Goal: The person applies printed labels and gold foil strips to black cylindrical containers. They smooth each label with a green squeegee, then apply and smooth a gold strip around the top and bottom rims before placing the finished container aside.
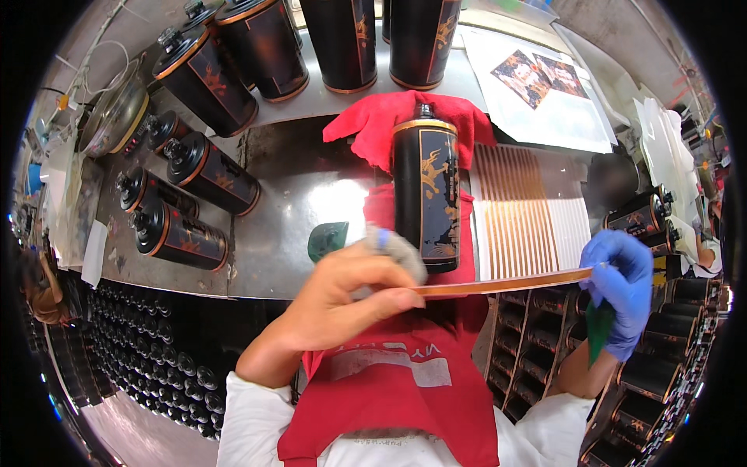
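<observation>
A long, narrow copper-coloured strip [506,286] is stretched level between my hands, just in front of the table edge. My left hand [342,296], bare apart from greyish coverings on some fingers, pinches its left end. The other end is pinched by my right hand [622,280] in a blue glove, with a green pointed scraper [599,331] hanging beneath its fingers. Beyond the strip, a black bottle [428,194] with gold decoration lies on red cloth [381,128], its neck pointing away. To its right is a white sheet [572,226] bearing many similar copper strips.
A green flat piece [327,240] sits on the metal table [284,179] beside my left hand. Several black bottles [214,171] stand at left, more [338,43] along the back shelf. Printed pictures [537,78] lie at the back right. Racks of bottles [525,342] are below the table.
</observation>
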Tool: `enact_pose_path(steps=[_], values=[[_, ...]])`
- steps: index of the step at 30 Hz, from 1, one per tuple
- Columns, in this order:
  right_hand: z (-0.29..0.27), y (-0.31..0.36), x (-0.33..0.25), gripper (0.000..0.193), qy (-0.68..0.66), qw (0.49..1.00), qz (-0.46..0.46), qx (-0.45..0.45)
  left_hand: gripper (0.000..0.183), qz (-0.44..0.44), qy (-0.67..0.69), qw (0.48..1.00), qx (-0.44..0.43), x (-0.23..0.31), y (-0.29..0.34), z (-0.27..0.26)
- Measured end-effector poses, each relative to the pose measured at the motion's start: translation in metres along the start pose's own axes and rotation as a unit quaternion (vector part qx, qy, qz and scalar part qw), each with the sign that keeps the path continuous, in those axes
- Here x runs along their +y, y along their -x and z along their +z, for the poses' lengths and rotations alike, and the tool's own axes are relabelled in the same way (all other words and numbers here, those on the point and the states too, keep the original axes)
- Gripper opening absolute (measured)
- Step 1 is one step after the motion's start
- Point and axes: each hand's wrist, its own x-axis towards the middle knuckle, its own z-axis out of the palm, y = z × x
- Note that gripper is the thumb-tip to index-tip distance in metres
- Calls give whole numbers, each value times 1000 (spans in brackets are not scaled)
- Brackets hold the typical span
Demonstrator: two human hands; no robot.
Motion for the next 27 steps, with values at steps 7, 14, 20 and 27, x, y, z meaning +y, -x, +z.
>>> enact_pose_path(steps=[7, 14, 20, 27], values=[[-41, 22, 110, 8, -53, 984, 139, 95, 6, -60, -76, 968, 232, -48, 24, 22], [-58, 4, 147, 12, -79, 980, 156, 100, 9, -27, -43, 958, 283, -66, 3, 44], [-63, -6, 162, 12, -70, 978, 173, 90, 11, -48, -62, 954, 289, -64, -3, 47], [-65, -8, 164, 12, -60, 977, 183, 92, 10, -74, -26, 958, 274, -71, -2, 44]])
